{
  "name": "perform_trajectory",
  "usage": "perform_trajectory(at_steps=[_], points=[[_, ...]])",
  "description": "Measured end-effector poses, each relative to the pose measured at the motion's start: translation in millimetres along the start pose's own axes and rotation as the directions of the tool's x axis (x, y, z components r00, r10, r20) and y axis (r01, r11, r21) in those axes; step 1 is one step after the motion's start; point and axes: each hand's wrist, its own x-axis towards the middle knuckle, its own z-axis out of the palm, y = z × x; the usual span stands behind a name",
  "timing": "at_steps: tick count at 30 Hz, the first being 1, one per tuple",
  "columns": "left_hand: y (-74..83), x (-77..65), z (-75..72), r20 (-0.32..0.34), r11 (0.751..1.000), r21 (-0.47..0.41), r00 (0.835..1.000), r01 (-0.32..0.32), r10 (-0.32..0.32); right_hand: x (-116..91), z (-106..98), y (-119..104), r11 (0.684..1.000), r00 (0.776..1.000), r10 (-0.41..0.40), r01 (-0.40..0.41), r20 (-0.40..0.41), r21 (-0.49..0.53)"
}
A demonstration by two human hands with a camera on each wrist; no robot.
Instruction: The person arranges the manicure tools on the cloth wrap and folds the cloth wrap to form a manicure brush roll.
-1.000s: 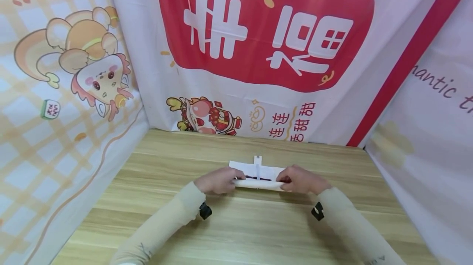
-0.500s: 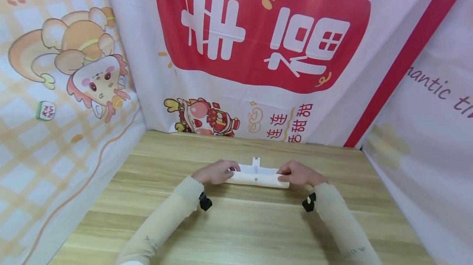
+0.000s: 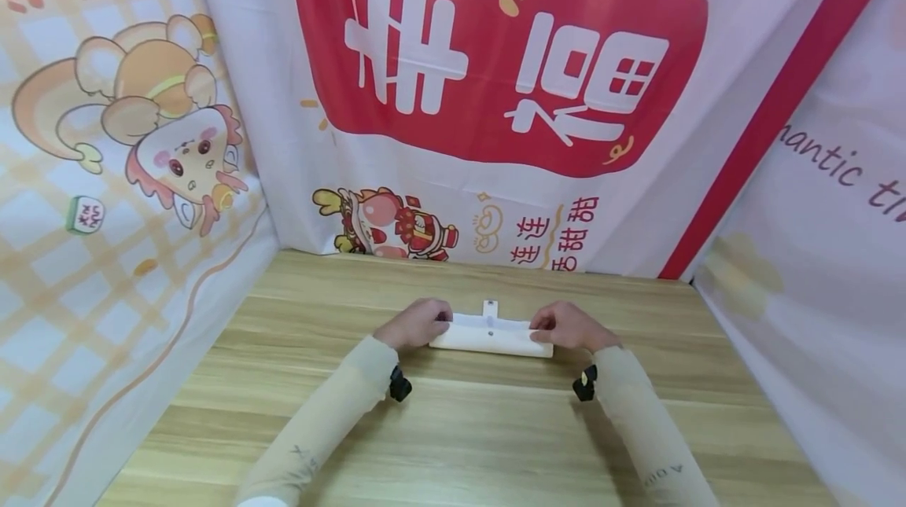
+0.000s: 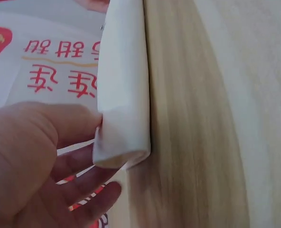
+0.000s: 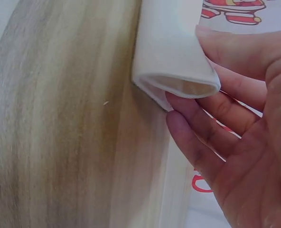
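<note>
A white soft case (image 3: 488, 340), folded over lengthwise, lies across the far part of the table. A small metal snap shows on its folded side, and a white strap tab (image 3: 491, 308) with its own snap sticks out behind it. My left hand (image 3: 419, 324) pinches the left end of the fold, thumb on top and fingers beneath. At the right end, my right hand (image 3: 572, 326) holds the fold between thumb and fingers. In the right wrist view the case's end (image 5: 178, 84) shows as a hollow loop. What lies inside the fold is hidden.
The wooden table (image 3: 467, 436) spreads out in front of the case. A printed cloth (image 3: 495, 59) hangs behind it, with a checked cloth (image 3: 127, 177) at the left and a white cloth (image 3: 835, 255) at the right.
The near side of the case has been folded over away from me, covering a thin dark thing seen inside earlier. Both hands have shifted slightly away from me with the fold.
</note>
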Motion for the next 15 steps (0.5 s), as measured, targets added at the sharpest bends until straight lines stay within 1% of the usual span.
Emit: perform_trajectory(at_steps=[2, 4, 6, 10, 12, 15], points=[[7.7, -0.6, 2.8, -0.027, 0.998, 0.057, 0.999, -0.03, 0.032, 1, 1, 2, 1.0, 1.0, -0.009, 0.009, 0.002, 0.004], [16.5, -2.9, 5.7, -0.031, 0.991, 0.119, 0.997, -0.065, 0.069, 3, 3, 4, 1.0, 1.0, -0.012, 0.012, 0.008, 0.009], [24.5, -6.0, 9.0, -0.008, 0.976, 0.181, 0.992, -0.123, 0.127, 5, 3, 5, 1.0, 1.0, -0.008, 0.007, 0.015, 0.01], [35.5, -12.4, 16.4, 0.065, 0.937, 0.278, 0.978, -0.21, 0.2, 9, -1, 4, 0.999, 0.999, -0.016, 0.017, 0.031, -0.027], [38.2, -14.9, 19.4, 0.083, 0.924, 0.306, 0.973, -0.23, 0.214, 10, -5, 1, 0.998, 0.999, -0.003, 0.006, 0.048, -0.055], [39.3, -17.7, 22.5, 0.093, 0.921, 0.317, 0.974, -0.225, 0.206, 13, -12, -6, 0.995, 0.996, 0.04, -0.032, 0.083, -0.091]])
